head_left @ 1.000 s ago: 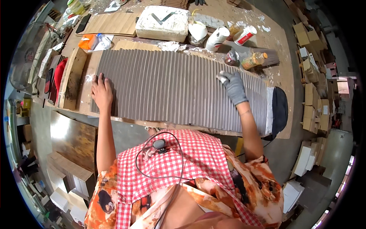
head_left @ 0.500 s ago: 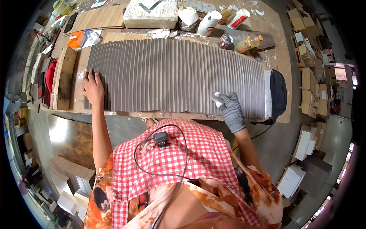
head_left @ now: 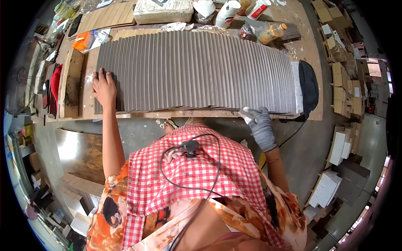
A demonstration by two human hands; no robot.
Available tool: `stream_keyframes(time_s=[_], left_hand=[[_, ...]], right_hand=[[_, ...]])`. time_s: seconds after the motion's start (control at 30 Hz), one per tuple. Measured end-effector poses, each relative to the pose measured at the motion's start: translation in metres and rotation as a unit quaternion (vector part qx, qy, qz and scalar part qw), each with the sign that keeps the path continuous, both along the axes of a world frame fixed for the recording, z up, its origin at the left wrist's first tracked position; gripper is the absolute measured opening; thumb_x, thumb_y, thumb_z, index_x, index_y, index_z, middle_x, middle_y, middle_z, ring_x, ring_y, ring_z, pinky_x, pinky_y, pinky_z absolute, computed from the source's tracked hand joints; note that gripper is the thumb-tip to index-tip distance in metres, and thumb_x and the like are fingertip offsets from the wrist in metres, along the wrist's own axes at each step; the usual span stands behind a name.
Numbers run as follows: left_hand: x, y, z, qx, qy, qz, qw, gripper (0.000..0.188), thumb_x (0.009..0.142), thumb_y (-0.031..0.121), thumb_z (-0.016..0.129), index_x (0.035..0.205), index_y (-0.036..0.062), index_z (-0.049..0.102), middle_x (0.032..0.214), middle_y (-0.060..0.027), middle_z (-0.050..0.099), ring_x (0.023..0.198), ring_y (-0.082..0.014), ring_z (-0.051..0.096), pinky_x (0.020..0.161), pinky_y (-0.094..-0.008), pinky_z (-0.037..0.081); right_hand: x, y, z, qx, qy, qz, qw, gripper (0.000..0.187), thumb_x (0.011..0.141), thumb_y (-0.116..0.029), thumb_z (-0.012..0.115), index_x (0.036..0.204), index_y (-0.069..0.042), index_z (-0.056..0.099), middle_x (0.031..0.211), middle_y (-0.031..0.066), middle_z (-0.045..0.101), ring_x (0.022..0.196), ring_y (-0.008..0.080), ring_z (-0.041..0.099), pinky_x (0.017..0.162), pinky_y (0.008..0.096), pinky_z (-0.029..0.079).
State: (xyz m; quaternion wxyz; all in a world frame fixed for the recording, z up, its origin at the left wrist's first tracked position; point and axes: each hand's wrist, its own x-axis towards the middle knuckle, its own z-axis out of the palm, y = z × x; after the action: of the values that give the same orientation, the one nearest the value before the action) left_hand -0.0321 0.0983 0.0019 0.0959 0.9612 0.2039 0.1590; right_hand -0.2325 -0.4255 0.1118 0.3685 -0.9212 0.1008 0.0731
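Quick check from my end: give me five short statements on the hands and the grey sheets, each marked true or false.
1. The left hand lies flat on the left end of the row of overlapped grey sheets. True.
2. The right hand is bare. False: it wears a grey glove.
3. The right hand is at the near edge of the row. True.
4. The sheets stand in one upright stack. False: they lie fanned along the workbench.
5. The left hand holds a bottle. False: it holds nothing.
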Motion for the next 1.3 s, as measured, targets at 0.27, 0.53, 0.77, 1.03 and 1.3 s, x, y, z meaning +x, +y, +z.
stream_keyframes(time_s=[0.27,0.53,0.77,1.03,1.3], left_hand=[[-0.006,-0.011,0.003,0.034,-0.004,0.001,0.999,0.052,0.102,0.042,0.048,0.146,0.0133,0.05,0.152,-0.0183,0.045,0.138,-0.0381,0.044,0.111,-0.0583,0.031],[-0.003,-0.02,0.018,0.003,-0.065,-0.005,0.998,0.049,0.101,0.035,0.05,0.141,0.0071,0.055,0.154,-0.0199,0.043,0.14,-0.0361,0.042,0.117,-0.0531,0.027],[-0.008,-0.018,0.017,-0.03,-0.061,0.011,0.998,0.049,0.101,0.034,0.05,0.142,0.0076,0.055,0.155,-0.017,0.043,0.142,-0.0353,0.04,0.119,-0.0539,0.025],[-0.011,-0.02,0.021,-0.016,-0.069,0.022,0.997,0.046,0.101,0.033,0.052,0.139,0.0074,0.057,0.151,-0.0159,0.046,0.138,-0.0341,0.044,0.117,-0.0522,0.028],[0.005,-0.03,0.03,-0.037,-0.078,0.014,0.996,0.043,0.101,0.033,0.052,0.138,0.0099,0.058,0.149,-0.0161,0.048,0.139,-0.0339,0.043,0.116,-0.0522,0.03]], right_hand=[[0.011,0.015,-0.029,-0.223,-0.159,0.07,0.959,0.034,0.087,-0.007,0.073,0.119,-0.014,0.075,0.107,0.0146,0.062,0.095,0.0319,0.06,0.09,0.0398,0.05],[0.093,-0.007,-0.095,-0.15,-0.205,-0.033,0.966,0.035,0.082,-0.003,0.073,0.116,-0.013,0.074,0.105,0.0148,0.068,0.099,0.0286,0.063,0.087,0.0404,0.05],[0.099,0.011,-0.031,-0.167,-0.201,0.06,0.963,0.009,0.089,-0.006,0.071,0.097,-0.001,0.069,0.096,0.0128,0.061,0.091,0.0266,0.061,0.083,0.0363,0.051],[0.149,0.009,-0.062,-0.194,-0.24,0.058,0.949,0.026,0.085,-0.002,0.066,0.11,-0.003,0.073,0.102,0.0158,0.063,0.094,0.0327,0.062,0.088,0.0402,0.051],[0.312,-0.037,-0.098,-0.125,-0.292,0.116,0.941,0.03,0.085,-0.004,0.064,0.114,-0.003,0.072,0.112,0.0203,0.068,0.103,0.0352,0.065,0.095,0.0419,0.05]])
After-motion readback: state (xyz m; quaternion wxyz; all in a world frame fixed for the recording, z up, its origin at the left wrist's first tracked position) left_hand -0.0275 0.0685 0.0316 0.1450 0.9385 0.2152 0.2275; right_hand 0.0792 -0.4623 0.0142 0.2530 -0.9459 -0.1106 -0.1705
